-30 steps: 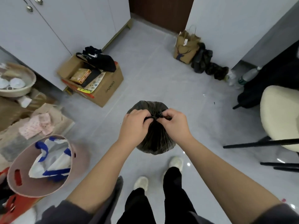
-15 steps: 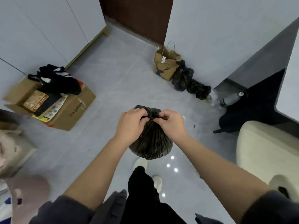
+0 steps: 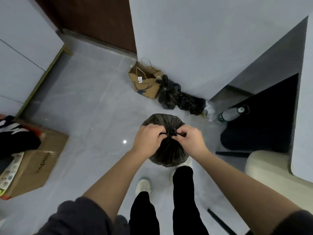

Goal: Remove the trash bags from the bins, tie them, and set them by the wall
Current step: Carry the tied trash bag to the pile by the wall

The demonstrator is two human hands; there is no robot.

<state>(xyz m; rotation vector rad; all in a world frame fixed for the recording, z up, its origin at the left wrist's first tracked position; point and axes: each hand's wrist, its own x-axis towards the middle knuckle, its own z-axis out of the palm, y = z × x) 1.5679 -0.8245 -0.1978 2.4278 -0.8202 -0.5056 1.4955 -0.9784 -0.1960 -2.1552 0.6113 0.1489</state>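
Since half a second ago the view has swung toward the wall corner, so the brown paper carrier bag [image 3: 144,82] and the two tied black plastic trash bags [image 3: 179,97] beside it lie much nearer ahead, while the open cardboard box [image 3: 37,163] has slid to the left edge; the hands have kept their place at the bag's neck. The dark, gathered plastic trash bag [image 3: 166,153] hangs in the air in front of the person's legs, above the grey tiled floor [image 3: 88,107], held up by its neck alone. The left hand [image 3: 147,139] and the right hand [image 3: 193,141] meet over the knot [image 3: 171,134], each with its fingers closed and pinching one end of the twisted plastic, pulling outward. The step in hand looks like the last tightening of the tie, with the carry toward the white wall [image 3: 194,48] apparently under way. The next move probably calls for one final tug to seat the knot, then shifting the weight to a single hand and lowering the bag onto the floor just beside the tied ones, short of the clear plastic bottle [image 3: 231,113] lying by the corner.
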